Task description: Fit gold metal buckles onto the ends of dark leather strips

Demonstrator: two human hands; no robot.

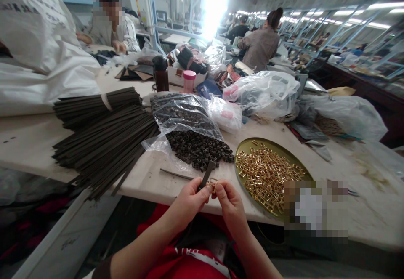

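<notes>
Two hands meet over the near edge of the tabletop [38,144], working a dark strap and a gold buckle.
Left hand [189,199] pinches the strap [206,174]; right hand [229,201] fingers pinch the buckle [212,182]. Gold tray [244,144] of buckles lies just right; dark loops [198,148] lie beyond.

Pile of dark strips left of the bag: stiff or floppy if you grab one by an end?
Probably floppy: the dark strips are long, thin and flat, and their ends droop over the table edge. The one the left hand holds looks light. Flat, so unlikely to roll.
</notes>
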